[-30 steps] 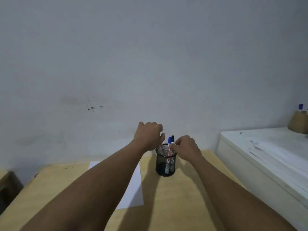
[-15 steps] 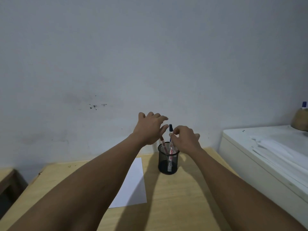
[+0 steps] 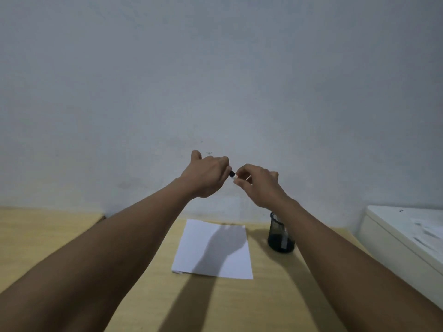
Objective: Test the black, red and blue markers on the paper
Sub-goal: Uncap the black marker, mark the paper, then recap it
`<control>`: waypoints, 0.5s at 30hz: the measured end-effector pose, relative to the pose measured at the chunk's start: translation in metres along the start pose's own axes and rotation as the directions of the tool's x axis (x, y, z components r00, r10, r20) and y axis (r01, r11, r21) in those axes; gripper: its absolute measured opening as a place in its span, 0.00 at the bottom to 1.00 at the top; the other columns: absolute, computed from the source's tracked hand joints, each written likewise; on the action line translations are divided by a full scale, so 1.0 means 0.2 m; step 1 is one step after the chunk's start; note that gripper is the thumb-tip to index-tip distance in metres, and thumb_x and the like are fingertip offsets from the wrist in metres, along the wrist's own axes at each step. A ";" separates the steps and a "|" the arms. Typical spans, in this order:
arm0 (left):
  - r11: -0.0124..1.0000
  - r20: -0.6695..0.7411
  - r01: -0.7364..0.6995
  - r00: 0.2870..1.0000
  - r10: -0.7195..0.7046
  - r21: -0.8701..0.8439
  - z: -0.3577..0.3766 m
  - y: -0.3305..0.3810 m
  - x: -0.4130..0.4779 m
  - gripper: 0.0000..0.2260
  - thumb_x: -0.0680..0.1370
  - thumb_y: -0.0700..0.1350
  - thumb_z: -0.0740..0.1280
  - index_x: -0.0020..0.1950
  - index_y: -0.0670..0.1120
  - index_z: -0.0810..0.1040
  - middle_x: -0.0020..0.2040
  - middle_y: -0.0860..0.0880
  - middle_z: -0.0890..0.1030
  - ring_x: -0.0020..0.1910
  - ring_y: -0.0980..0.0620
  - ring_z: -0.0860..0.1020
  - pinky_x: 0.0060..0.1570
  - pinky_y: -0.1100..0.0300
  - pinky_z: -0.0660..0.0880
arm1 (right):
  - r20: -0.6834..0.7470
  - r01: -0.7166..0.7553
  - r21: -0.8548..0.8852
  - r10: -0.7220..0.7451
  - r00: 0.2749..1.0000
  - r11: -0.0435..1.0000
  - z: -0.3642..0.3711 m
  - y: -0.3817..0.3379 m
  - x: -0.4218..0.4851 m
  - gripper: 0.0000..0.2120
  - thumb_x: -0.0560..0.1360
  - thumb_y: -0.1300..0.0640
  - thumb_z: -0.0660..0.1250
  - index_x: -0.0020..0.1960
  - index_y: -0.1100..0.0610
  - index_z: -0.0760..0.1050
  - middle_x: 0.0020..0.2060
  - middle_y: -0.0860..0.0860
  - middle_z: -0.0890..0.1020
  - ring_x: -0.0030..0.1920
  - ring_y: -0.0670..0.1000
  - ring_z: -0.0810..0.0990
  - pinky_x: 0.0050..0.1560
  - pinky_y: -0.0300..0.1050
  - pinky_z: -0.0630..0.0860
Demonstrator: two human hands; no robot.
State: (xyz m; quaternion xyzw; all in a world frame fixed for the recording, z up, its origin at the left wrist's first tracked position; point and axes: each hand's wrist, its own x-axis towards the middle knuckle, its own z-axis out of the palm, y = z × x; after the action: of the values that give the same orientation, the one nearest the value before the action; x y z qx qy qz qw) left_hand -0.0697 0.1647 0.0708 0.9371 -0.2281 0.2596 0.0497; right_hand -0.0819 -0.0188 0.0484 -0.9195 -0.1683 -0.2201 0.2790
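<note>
Black marker (image 3: 232, 174) is up in the air between both hands, so looks like the uncapping step, nothing written yet. Going near to far: the two forearms come in from the bottom corners over the wooden desk (image 3: 275, 298), then the sheet of paper (image 3: 191, 248) lies flat and blank under them, hand shadows falling across it. The mesh pen cup (image 3: 279, 238) sits just beside the paper at about 3 o'clock from it, half hidden by the right forearm, with a pale marker barrel showing through the mesh; can't tell the colours left in there. Above all that, the left hand (image 3: 207, 174) is curled shut around the dark cap end, and the right hand (image 3: 257, 185) pinches the white barrel end with fingertips, other fingers loosely spread. Only a short bit of the marker shows in the gap, its long axis running roughly 10 to 4 o'clock, hand to hand, so pulling apart along that line should pop the cap. Both hands are about equally close. Compared with a second ago, both hands were down at the cup picking through markers; now they've come up and left, over the paper, and the view has swung so the cup sits right of the sheet.
</note>
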 end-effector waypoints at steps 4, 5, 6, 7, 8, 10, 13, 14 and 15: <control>0.998 -0.031 0.065 0.997 -0.065 0.022 -0.03 -0.14 -0.13 0.14 0.84 0.48 0.47 0.47 0.47 0.69 0.39 0.51 0.77 0.38 0.45 0.77 0.52 0.47 0.62 | 0.158 0.063 -0.096 -0.047 0.986 0.993 0.12 -0.16 0.06 0.14 0.84 0.49 0.60 0.41 0.50 0.76 0.37 0.46 0.77 0.45 0.54 0.76 0.51 0.50 0.59; 0.997 -0.029 0.065 0.998 -0.064 0.040 -0.04 -0.16 -0.15 0.14 0.85 0.48 0.47 0.46 0.47 0.69 0.39 0.51 0.76 0.38 0.45 0.77 0.52 0.48 0.62 | 0.194 0.057 -0.100 -0.037 0.980 0.993 0.14 -0.18 0.08 0.17 0.84 0.49 0.58 0.37 0.51 0.71 0.34 0.48 0.73 0.45 0.57 0.75 0.50 0.51 0.60; 0.997 -0.019 0.069 0.997 -0.068 0.042 -0.04 -0.19 -0.17 0.14 0.85 0.48 0.47 0.46 0.47 0.68 0.38 0.51 0.75 0.38 0.45 0.76 0.52 0.48 0.63 | 0.223 0.042 -0.092 -0.020 0.975 0.995 0.17 -0.19 0.09 0.18 0.84 0.49 0.57 0.36 0.53 0.69 0.33 0.48 0.72 0.46 0.59 0.75 0.50 0.51 0.61; 0.996 0.001 0.075 0.997 -0.075 0.042 -0.05 -0.21 -0.18 0.14 0.85 0.49 0.47 0.46 0.48 0.68 0.36 0.52 0.73 0.38 0.46 0.75 0.52 0.48 0.62 | 0.247 0.025 -0.080 -0.005 0.969 0.996 0.19 -0.19 0.10 0.18 0.84 0.48 0.57 0.38 0.54 0.70 0.33 0.48 0.72 0.47 0.61 0.74 0.51 0.51 0.62; 0.996 0.019 0.082 0.996 -0.082 0.037 -0.05 -0.22 -0.19 0.14 0.85 0.50 0.47 0.46 0.48 0.67 0.35 0.53 0.72 0.38 0.46 0.75 0.53 0.47 0.62 | 0.265 0.012 -0.072 0.008 0.964 0.997 0.20 -0.19 0.11 0.18 0.83 0.47 0.57 0.40 0.55 0.72 0.32 0.48 0.73 0.47 0.61 0.74 0.52 0.52 0.63; 0.995 0.044 0.088 0.995 -0.089 0.040 -0.04 -0.24 -0.19 0.15 0.85 0.52 0.46 0.47 0.48 0.68 0.37 0.54 0.76 0.38 0.47 0.75 0.54 0.47 0.61 | 0.278 0.013 -0.066 0.006 0.961 0.998 0.21 -0.20 0.11 0.17 0.82 0.47 0.57 0.41 0.54 0.75 0.33 0.48 0.76 0.48 0.60 0.74 0.52 0.51 0.64; 0.992 0.057 0.103 0.993 -0.107 0.070 -0.03 -0.25 -0.18 0.15 0.85 0.52 0.45 0.47 0.50 0.68 0.40 0.55 0.75 0.39 0.47 0.75 0.55 0.47 0.62 | 0.240 0.042 -0.071 -0.024 0.970 0.997 0.20 -0.22 0.09 0.17 0.83 0.50 0.60 0.35 0.49 0.72 0.32 0.47 0.77 0.42 0.55 0.75 0.50 0.50 0.61; 0.991 0.064 0.109 0.991 -0.114 0.074 -0.02 -0.24 -0.17 0.15 0.86 0.51 0.45 0.47 0.50 0.68 0.40 0.55 0.74 0.39 0.47 0.74 0.55 0.46 0.62 | 0.214 0.057 -0.080 -0.038 0.976 0.995 0.20 -0.23 0.09 0.18 0.82 0.51 0.62 0.33 0.48 0.69 0.30 0.47 0.75 0.38 0.53 0.73 0.50 0.50 0.61; 0.991 0.068 0.111 0.991 -0.116 0.079 -0.02 -0.24 -0.16 0.15 0.86 0.50 0.45 0.47 0.51 0.68 0.40 0.55 0.74 0.38 0.47 0.74 0.54 0.46 0.63 | 0.193 0.077 -0.096 -0.057 0.980 0.992 0.19 -0.23 0.08 0.20 0.82 0.51 0.63 0.32 0.48 0.67 0.29 0.47 0.73 0.35 0.51 0.71 0.51 0.50 0.62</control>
State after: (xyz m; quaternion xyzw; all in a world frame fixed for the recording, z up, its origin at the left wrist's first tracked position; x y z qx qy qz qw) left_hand -0.0747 0.2206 0.0581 0.9586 -0.1660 0.2305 0.0207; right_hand -0.0754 0.0427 0.0475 -0.9431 -0.2134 -0.1493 0.2065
